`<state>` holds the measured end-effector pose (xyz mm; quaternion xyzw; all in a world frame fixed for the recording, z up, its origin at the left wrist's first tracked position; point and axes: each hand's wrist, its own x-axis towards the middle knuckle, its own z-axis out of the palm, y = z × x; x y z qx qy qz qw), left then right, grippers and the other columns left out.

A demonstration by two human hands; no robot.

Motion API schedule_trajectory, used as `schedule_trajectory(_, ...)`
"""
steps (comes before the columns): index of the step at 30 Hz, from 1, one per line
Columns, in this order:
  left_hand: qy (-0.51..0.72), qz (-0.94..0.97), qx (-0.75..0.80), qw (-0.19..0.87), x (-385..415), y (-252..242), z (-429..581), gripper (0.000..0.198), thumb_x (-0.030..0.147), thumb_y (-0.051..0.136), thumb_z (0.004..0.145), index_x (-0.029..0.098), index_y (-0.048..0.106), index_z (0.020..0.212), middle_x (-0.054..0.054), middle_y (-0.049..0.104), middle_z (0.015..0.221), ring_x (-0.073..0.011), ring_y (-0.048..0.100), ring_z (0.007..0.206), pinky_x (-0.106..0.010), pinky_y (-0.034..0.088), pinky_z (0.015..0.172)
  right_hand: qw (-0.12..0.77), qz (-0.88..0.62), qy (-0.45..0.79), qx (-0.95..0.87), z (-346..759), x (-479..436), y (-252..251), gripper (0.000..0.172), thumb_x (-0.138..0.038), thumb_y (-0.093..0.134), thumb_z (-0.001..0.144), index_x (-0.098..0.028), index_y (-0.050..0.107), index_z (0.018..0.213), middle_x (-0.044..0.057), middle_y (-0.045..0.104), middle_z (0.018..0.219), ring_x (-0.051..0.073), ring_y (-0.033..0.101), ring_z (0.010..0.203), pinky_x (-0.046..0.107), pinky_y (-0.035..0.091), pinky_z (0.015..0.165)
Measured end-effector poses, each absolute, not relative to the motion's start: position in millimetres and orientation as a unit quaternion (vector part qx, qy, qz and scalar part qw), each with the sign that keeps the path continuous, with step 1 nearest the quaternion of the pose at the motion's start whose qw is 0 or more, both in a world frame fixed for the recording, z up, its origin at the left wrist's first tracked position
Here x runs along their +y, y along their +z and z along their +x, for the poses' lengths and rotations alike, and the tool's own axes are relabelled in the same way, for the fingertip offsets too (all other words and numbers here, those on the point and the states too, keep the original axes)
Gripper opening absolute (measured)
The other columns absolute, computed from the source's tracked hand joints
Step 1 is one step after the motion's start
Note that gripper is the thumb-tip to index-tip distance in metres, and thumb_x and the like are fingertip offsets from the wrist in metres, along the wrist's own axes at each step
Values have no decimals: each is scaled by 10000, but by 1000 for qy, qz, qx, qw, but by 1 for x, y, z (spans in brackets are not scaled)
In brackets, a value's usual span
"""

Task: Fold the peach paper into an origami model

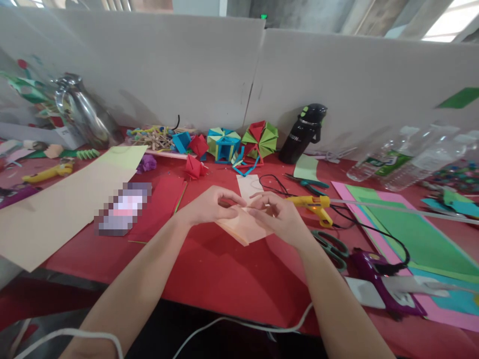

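Observation:
A folded piece of peach-coloured paper lies between my two hands, low over the red table. My left hand has its thumb and fingertips closed on the paper's upper left edge. Opposite it, my right hand pinches the upper right part, with the fingers bent inward. The fingertips of both hands almost meet at the top fold and partly cover it. Just beyond them a pale paper strip lies flat. Right of my right hand rests a yellow hot glue gun, and scissors with dark green handles lie below it.
Several folded-paper models, including a green and red one, line the back beside a black bottle. A steel jug stands at the left. Coloured sheets and a purple tool with a cord lie right. A white cable crosses the front edge.

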<state>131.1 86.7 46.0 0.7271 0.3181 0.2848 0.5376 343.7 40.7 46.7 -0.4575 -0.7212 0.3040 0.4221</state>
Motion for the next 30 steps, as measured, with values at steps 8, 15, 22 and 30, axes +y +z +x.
schedule_trajectory(8,325,724,319,518,89,41,136,256,342,728,747,167,744,934,-61,750,924,-173,687,862,-278,527,794,439,-468,343,-686,340,39,46,220,-367,707,786,-179,600,742,50,665,832,152,572,709,287,432,633)
schedule_trajectory(15,350,720,301,518,89,37,140,191,257,698,766,147,695,923,-65,722,932,-156,669,875,-276,509,805,461,-474,303,-686,338,40,45,176,-286,722,766,-182,597,701,47,657,815,175,589,775,311,438,708)
schedule_trajectory(22,341,719,286,534,89,37,136,182,189,664,761,145,654,938,-72,696,969,-157,657,895,-276,498,798,466,-471,289,-691,339,41,44,149,-250,727,760,-184,607,700,41,654,808,173,593,772,305,444,706)
schedule_trajectory(30,351,718,303,519,89,37,140,253,289,740,728,145,624,901,-52,678,902,-146,652,849,-265,505,771,464,-476,277,-693,337,39,43,156,-269,730,764,-187,610,705,42,651,801,179,600,764,310,455,688)
